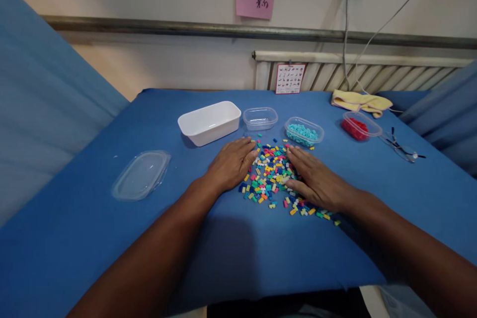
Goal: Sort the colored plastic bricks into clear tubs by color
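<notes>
A loose spread of small building bricks (270, 174) in many colours lies on the blue cloth between my hands. My left hand (231, 163) rests along the left edge of the spread, palm down with its fingers stretched out and touching bricks. On the opposite side, my right hand (316, 179) lies over some bricks, fingers extended and the thumb apart; what is under its palm is hidden. Neither hand grips a brick that I can see. Behind the bricks stand a clear plastic tub (260, 118) and another clear tub (304, 131) with light-blue bricks inside.
A white bin (209, 123) stands behind my left hand. Clear lids (141, 175) lie at the left. On the right are a tub of red bricks (359, 126), eyeglasses (401, 148) and a yellow cloth (361, 102). Blue curtains (44, 99) hang at both sides.
</notes>
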### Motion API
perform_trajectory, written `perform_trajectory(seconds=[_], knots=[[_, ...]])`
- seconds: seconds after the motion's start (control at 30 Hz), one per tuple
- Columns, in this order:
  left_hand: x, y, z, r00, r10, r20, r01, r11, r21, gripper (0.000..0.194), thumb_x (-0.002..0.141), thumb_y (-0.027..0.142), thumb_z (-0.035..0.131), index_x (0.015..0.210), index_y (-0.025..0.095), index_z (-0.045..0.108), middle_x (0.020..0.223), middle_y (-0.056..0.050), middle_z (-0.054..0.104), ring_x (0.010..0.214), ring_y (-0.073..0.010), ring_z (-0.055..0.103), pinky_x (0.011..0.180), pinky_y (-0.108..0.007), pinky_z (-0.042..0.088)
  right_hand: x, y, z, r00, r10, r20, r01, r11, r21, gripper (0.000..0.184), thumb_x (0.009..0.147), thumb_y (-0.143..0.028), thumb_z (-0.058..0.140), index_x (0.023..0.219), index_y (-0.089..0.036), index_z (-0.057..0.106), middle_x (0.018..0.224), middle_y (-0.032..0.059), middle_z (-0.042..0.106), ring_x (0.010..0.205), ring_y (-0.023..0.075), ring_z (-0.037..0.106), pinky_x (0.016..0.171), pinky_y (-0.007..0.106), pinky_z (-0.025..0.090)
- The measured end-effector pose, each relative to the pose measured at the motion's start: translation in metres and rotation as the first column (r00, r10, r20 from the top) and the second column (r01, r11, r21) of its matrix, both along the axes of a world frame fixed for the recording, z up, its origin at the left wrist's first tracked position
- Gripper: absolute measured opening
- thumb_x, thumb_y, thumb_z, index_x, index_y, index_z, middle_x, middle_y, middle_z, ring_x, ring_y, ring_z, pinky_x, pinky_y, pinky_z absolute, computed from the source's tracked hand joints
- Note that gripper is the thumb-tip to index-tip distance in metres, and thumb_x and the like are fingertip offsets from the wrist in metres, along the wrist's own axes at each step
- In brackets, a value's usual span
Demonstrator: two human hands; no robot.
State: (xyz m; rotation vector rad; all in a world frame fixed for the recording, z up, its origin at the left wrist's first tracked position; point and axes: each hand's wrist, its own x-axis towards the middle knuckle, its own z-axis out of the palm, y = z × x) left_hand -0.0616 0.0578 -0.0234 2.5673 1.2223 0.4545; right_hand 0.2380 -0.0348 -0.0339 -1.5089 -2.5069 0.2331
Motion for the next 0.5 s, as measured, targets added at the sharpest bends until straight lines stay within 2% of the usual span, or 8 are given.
perform_trajectory(seconds=[0.1, 0.2, 0.3, 0.4, 0.5], knots=[[0.001, 0.000, -0.001, 0.999, 0.000, 0.043, -0.001, 1.000, 0.015, 0.070, 0.116, 0.059, 0.023, 0.159, 0.018, 0.059, 0.169, -0.011, 0.054, 0.162, -0.0260, 0.045, 0.137, -0.050, 0.032, -0.027, 0.021, 0.009, 1.000, 0.023, 0.004, -0.023, 0.999, -0.029, 0.095, 0.109, -0.077, 0.033, 0.175, -0.008, 0.033, 0.182, 0.0230, 0.022, 0.170, 0.0366, 0.019, 0.137, 0.060, 0.025], [0.001, 0.001, -0.003, 0.986, 0.046, 0.162, -0.052, 0.998, 0.033, 0.071, 0.116, 0.059, 0.023, 0.155, 0.015, 0.063, 0.163, -0.012, 0.061, 0.159, -0.0258, 0.050, 0.136, -0.049, 0.035, -0.051, 0.045, 0.014, 0.998, 0.059, 0.005, -0.059, 0.995, -0.075, 0.100, 0.108, -0.081, 0.029, 0.172, -0.005, 0.037, 0.182, 0.0254, 0.020, 0.170, 0.0391, 0.018, 0.137, 0.061, 0.023], [-0.001, 0.001, -0.002, 0.961, 0.074, 0.266, -0.089, 0.995, 0.046, 0.073, 0.116, 0.059, 0.023, 0.150, 0.011, 0.067, 0.158, -0.014, 0.065, 0.155, -0.0261, 0.054, 0.135, -0.048, 0.039, -0.073, 0.060, 0.016, 0.993, 0.116, -0.008, -0.116, 0.988, -0.098, 0.103, 0.107, -0.083, 0.029, 0.174, -0.005, 0.034, 0.182, 0.0261, 0.020, 0.170, 0.0410, 0.017, 0.137, 0.064, 0.020], [-0.002, 0.000, 0.000, 0.949, 0.078, 0.306, -0.098, 0.994, 0.052, 0.071, 0.117, 0.057, 0.022, 0.148, 0.012, 0.068, 0.157, -0.014, 0.066, 0.154, -0.0261, 0.055, 0.134, -0.048, 0.041, -0.090, 0.060, 0.019, 0.986, 0.165, -0.034, -0.168, 0.981, -0.097, 0.104, 0.106, -0.084, 0.030, 0.176, -0.007, 0.027, 0.182, 0.0253, 0.022, 0.170, 0.0410, 0.017, 0.137, 0.065, 0.019], [-0.003, 0.001, 0.001, 0.951, 0.077, 0.299, -0.096, 0.994, 0.049, 0.073, 0.117, 0.058, 0.020, 0.148, 0.012, 0.068, 0.157, -0.014, 0.066, 0.154, -0.0267, 0.056, 0.134, -0.049, 0.041, -0.095, 0.043, 0.023, 0.974, 0.224, -0.044, -0.227, 0.970, -0.083, 0.104, 0.106, -0.084, 0.030, 0.176, -0.007, 0.028, 0.182, 0.0247, 0.024, 0.171, 0.0387, 0.018, 0.138, 0.061, 0.018]])
